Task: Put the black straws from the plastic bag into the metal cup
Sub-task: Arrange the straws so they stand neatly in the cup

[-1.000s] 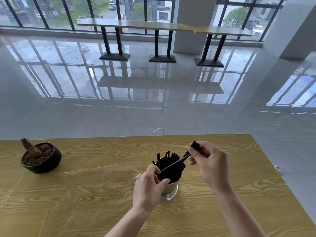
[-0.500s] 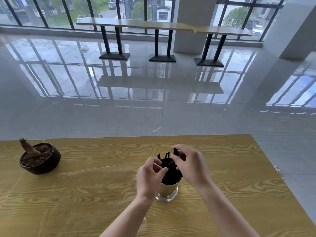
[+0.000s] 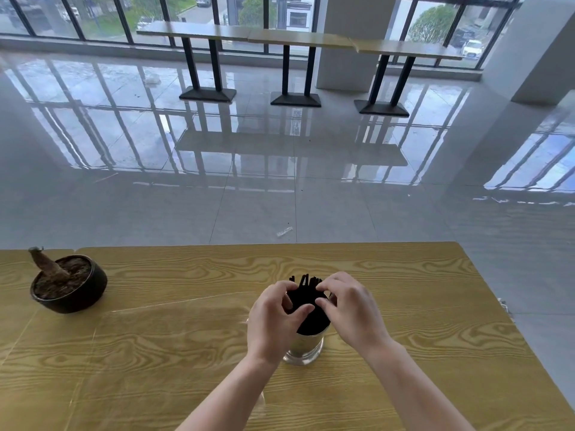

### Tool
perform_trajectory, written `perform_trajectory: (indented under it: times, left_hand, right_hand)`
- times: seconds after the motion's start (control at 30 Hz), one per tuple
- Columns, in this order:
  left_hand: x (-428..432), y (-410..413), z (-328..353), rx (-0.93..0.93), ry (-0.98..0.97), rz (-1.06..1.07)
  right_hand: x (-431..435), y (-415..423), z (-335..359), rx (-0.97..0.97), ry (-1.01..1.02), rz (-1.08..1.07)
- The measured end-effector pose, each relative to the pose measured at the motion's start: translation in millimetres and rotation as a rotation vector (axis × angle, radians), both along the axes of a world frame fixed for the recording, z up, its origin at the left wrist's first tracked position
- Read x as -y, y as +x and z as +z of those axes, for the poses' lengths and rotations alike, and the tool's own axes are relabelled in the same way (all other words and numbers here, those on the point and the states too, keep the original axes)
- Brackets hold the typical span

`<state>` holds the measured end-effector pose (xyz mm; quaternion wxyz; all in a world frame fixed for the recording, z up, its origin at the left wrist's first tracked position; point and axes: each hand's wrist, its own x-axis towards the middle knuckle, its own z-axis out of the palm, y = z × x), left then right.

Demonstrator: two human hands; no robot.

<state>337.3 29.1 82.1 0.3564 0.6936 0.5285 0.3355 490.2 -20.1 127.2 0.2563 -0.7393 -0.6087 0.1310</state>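
Nearest me, both forearms converge on the shiny cylindrical metal cup (image 3: 306,348), which stands upright on the yellow wood-grain surface (image 3: 404,306). The thin black straws (image 3: 306,298) sit in it, long axis near vertical, tips fanning a little above the rim. My left hand (image 3: 273,318) curls its fingers (image 3: 287,286) round the left of the bundle. My right hand (image 3: 353,312) grips the right side, thumb and forefinger closed on the tips. The straws lie directly between the two hands, both equally near. I judge this to be settling the bundle, and letting go should run straight up that axis or the cup may tip. A clear plastic bag (image 3: 174,325) appears to lie flat left of the cup, outline faint. Well apart, far left, sits a dark round bowl (image 3: 74,303) of soil. Beyond lie the glossy grey tiled floor (image 3: 280,188), long high tables (image 3: 298,38) and tall windows (image 3: 102,14).
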Motion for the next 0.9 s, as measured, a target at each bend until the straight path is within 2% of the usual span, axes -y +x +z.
perform_trajectory:
  times: [0.1,0.17,0.23,0.37,0.53,0.73,0.83,0.9]
  left_hand:
    - [-2,5,4,-0.134,0.1,0.004]
    - [-3,7,5,-0.161,0.114,0.028]
    - [-4,7,5,-0.12,0.068,0.066]
    - [-6,1,-1,0.071,-0.055,0.106]
    - [-11,-5,-4,0.255,-0.209,0.142]
    - [-17,-6,0,0.27,-0.218,0.151]
    - [-17,-5,4,0.289,-0.108,0.133]
    - [-22,-1,10,0.239,-0.029,0.081]
  right_hand:
    - [-4,4,3,-0.007,0.06,0.003]
    - [-10,8,7,-0.039,0.127,-0.046]
    - [-22,11,9,-0.043,0.12,-0.067]
    - [-49,11,7,-0.01,-0.118,0.038]
    - [-69,13,2,0.008,-0.245,0.141]
    - [-74,12,-3,0.003,-0.169,0.13]
    - [-72,14,1,-0.101,-0.124,0.108]
    - [-72,17,6,-0.146,-0.064,0.09]
